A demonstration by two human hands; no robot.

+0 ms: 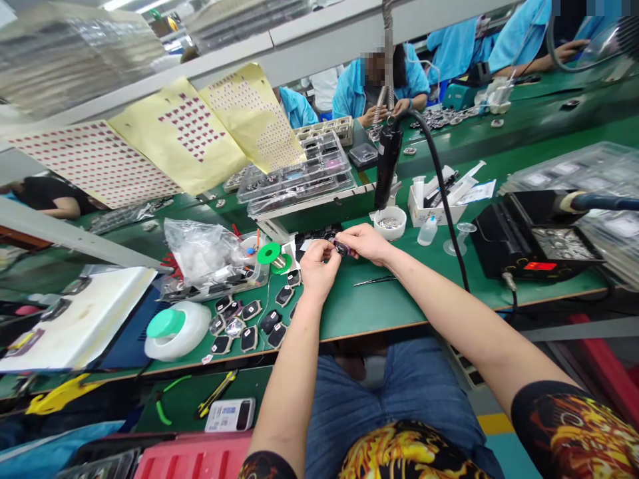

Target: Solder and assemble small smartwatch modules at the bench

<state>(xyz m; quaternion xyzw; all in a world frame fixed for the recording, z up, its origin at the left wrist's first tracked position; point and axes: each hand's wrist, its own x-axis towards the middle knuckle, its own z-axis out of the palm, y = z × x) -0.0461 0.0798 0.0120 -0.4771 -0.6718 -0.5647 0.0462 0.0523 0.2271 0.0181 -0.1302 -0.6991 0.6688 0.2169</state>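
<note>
Over the green bench, my left hand [319, 267] and my right hand [368, 242] meet with closed fingers around a small dark watch case [342, 248] with a purplish edge. Its detail is partly hidden by the fingers. Behind the hands lie more dark pieces [313, 238], too small to make out. A pair of tweezers [374, 281] rests on the bench below my right hand. To the left of my left forearm, several watch cases [249, 337] with dark faces and small white labels are spread out.
A green solder spool [270, 253] and a white bottle with green cap [172, 330] stand left. An electric screwdriver [388, 163] hangs above a round dish of small parts [390, 223]. A black soldering station [514, 236] is right. Co-workers in blue sit across.
</note>
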